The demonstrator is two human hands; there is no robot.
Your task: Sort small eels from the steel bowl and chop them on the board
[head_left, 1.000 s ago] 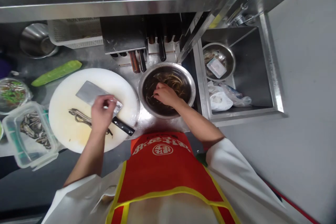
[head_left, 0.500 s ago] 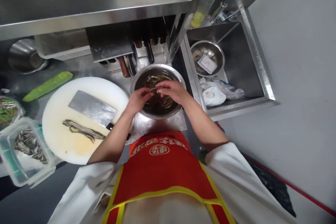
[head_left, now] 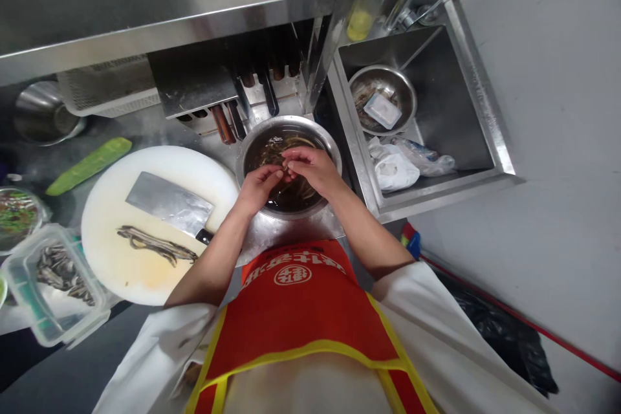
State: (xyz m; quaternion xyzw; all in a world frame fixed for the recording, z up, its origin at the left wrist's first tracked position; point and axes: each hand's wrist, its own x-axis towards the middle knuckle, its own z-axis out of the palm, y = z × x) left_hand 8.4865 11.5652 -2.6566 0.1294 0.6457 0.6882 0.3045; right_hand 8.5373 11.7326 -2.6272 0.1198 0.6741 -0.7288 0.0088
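Both hands, left (head_left: 257,184) & right (head_left: 310,168), over bowl (head_left: 252,142); grip state unclear, contents murky.

Single head camera, steep downward, close over counter (head_left: 291,233).

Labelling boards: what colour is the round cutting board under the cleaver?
White round cutting board, yellowish stains; head view.

Apron (head_left: 301,317): red, yellow-trimmed, white emblem and lettering at the top.
Sleeves (head_left: 160,349): white, pushed above the elbows.
Forearms: bare.
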